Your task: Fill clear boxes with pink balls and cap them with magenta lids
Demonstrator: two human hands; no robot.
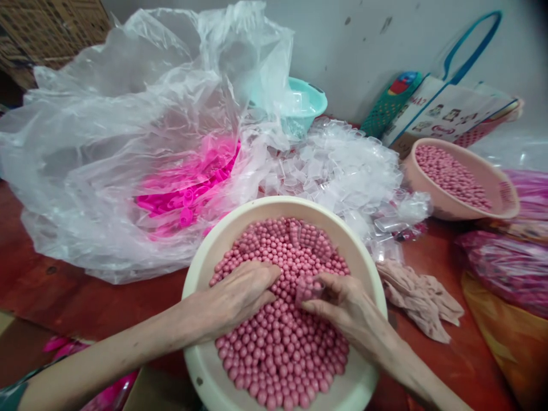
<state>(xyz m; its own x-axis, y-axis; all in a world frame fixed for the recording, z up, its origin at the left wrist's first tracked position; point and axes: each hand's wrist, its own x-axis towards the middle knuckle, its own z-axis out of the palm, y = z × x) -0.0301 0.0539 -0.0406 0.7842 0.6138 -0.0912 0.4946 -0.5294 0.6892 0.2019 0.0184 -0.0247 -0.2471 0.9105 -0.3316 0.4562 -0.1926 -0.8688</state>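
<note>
A cream basin (pixel 200 273) full of pink round beads (pixel 280 348) stands right in front of me. Over the left part of the beads lies my left hand (pixel 248 288), its fingers stretched out and the thumb apart, fingertips touching the beads. Between thumb and fingers, my right hand (pixel 345 299) grips a small clear plastic container (pixel 306 290) low over the beads. Pink beads show through its wall; how full it is I cannot tell. More clear containers (pixel 314 238) lie on the beads at the basin's far side.
Behind the basin are a heap of clear plastic containers (pixel 338 165), a clear bag (pixel 98 171) with bright pink plastic parts (pixel 188 200), and a turquoise basin (pixel 308 103). A pink bowl of beads (pixel 462 177) and a crumpled cloth (pixel 422 297) sit to the right.
</note>
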